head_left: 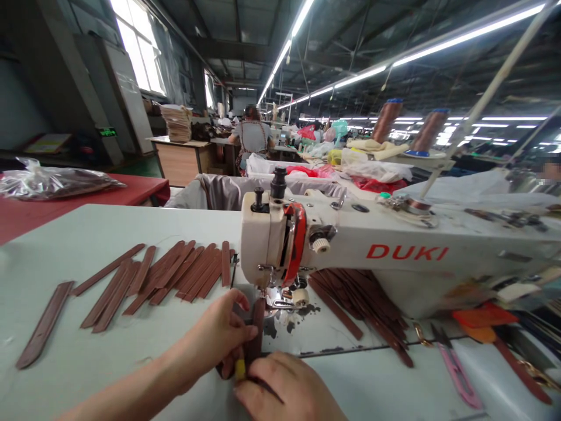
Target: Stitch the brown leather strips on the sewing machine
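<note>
A crooked seam was judged the likeliest trouble: if the brown strip (258,327) were let swing under the sewing machine (350,245), its narrow edge could be missed by the needle. Fingertips could also be caught, since the left hand (230,327) was held close beside the presser foot (280,301). Loose strips on the right (363,310), heaped beneath the machine arm, might be snagged if the work were pushed sideways.

The brown strip was held lengthwise, its far end near the foot and its near end between the hands, above the surface (44,251). Its thumb and fingertips drawn together, the left hand was closed on the strip's edge. By the right hand (291,389), with fingers bent, the near end was covered; whether it was pinched could not be told. A small yellow piece (240,369) was seen between them, its nature unclear.

The strip was seen to be dark, slim and smooth; much of it was hidden. On the left, similar loose strips (175,269) were spread, with rounded ends shown on some.
</note>
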`<control>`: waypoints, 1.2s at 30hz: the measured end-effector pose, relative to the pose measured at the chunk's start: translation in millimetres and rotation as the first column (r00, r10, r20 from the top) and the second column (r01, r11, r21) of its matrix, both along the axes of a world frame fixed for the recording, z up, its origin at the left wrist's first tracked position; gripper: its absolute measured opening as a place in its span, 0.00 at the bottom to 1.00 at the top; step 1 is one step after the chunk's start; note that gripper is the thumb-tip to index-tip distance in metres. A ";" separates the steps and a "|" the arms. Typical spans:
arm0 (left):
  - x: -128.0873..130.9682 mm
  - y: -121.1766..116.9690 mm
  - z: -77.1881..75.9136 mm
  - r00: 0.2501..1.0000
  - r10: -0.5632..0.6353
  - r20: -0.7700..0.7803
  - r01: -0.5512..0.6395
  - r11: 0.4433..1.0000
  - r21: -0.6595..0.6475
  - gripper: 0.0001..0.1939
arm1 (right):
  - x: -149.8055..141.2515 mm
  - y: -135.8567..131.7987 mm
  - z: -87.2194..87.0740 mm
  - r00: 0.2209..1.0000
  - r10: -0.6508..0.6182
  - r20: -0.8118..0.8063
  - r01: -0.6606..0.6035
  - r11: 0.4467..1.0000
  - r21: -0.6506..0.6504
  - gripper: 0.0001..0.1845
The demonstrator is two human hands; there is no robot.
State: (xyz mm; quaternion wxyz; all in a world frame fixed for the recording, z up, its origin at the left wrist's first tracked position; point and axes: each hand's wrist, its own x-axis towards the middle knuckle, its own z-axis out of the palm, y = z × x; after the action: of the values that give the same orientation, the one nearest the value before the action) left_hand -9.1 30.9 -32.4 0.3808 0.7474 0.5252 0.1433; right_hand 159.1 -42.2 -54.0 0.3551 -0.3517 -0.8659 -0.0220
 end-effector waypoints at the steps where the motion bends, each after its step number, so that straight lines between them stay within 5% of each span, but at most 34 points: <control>1: 2.6 -2.0 2.2 1.000 0.001 -0.008 0.000 0.999 0.051 0.05 | -1.1 4.6 1.4 0.999 0.020 0.040 -0.020 1.000 0.017 0.16; 5: 0.7 -10.3 14.1 0.997 -0.065 -0.052 0.079 0.936 0.343 0.05 | 9.6 18.1 8.5 0.994 0.049 0.100 -0.054 0.997 0.049 0.23; 7: -2.2 -15.9 13.5 0.976 -0.188 -0.109 0.215 0.775 0.595 0.14 | 13.4 21.1 9.6 0.994 0.033 0.105 -0.041 0.996 0.078 0.24; 10: -2.6 -20.7 6.9 0.933 -0.258 -0.250 0.343 0.436 0.832 0.23 | 12.4 22.9 6.1 0.997 0.005 0.078 -0.016 0.990 0.138 0.23; 11: -1.9 -20.7 4.9 0.931 -0.246 -0.269 0.350 0.402 0.846 0.23 | 11.5 23.3 3.8 0.998 0.000 0.067 -0.010 0.989 0.150 0.23; 19: -0.1 -13.9 -6.0 0.950 -0.245 -0.195 0.291 0.457 0.841 0.21 | 11.7 28.9 -17.8 0.998 -0.035 0.054 0.029 0.993 0.111 0.13; 25: 1.4 -14.0 1.8 0.956 -0.250 -0.152 0.262 0.501 0.825 0.21 | 10.4 29.1 6.9 1.000 0.012 -0.023 -0.009 0.989 0.148 0.22; 28: 0.0 -14.4 -0.4 0.965 -0.230 -0.128 0.237 0.543 0.806 0.20 | 36.7 30.2 26.6 0.986 -0.158 -0.055 0.157 0.987 -0.019 0.21; 32: -3.9 -16.5 -8.9 0.969 -0.188 -0.160 0.241 0.590 0.771 0.21 | 85.7 44.3 36.6 0.827 -0.504 0.251 0.538 0.839 -0.088 0.04; 36: -3.5 -18.6 -8.1 0.965 -0.173 -0.197 0.262 0.580 0.771 0.22 | 104.2 63.0 34.9 0.699 -0.523 0.487 0.627 0.776 -0.067 0.04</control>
State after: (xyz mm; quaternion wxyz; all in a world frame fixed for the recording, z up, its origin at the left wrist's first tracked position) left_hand -12.6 12.3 -40.5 -0.0009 0.9030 0.3304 0.2748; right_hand 263.3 20.8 -19.1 0.0812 -0.6296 -0.7645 -0.1126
